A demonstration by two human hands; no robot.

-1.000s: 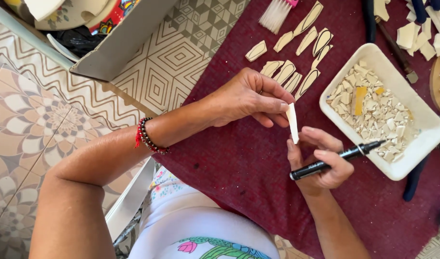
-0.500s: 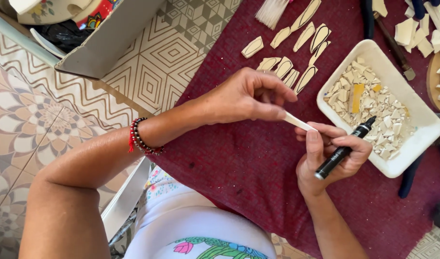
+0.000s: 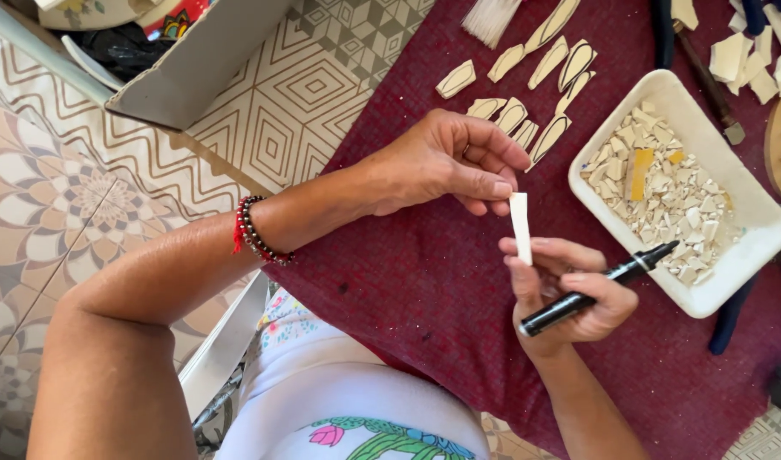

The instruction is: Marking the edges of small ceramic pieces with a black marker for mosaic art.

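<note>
My left hand [image 3: 441,162] pinches the top of a narrow white tile strip [image 3: 521,227] above the dark red cloth [image 3: 424,281]. My right hand [image 3: 569,294] holds a black marker [image 3: 596,288] and its fingers touch the lower end of the strip. The marker tip points toward the white tray [image 3: 752,204] of broken cream tile chips. Several leaf-shaped tile pieces with dark outlines [image 3: 539,94] lie on the cloth just beyond my left hand.
A grey cardboard box [image 3: 194,68] stands on the patterned tile floor [image 3: 58,204] at the upper left. A white brush [image 3: 491,17], a tool with a dark handle [image 3: 706,81] and more tile pieces [image 3: 748,60] lie at the top right.
The strip has turned from slanted to upright between both hands. The marker has swung flatter, its tip now nearer the tray.
</note>
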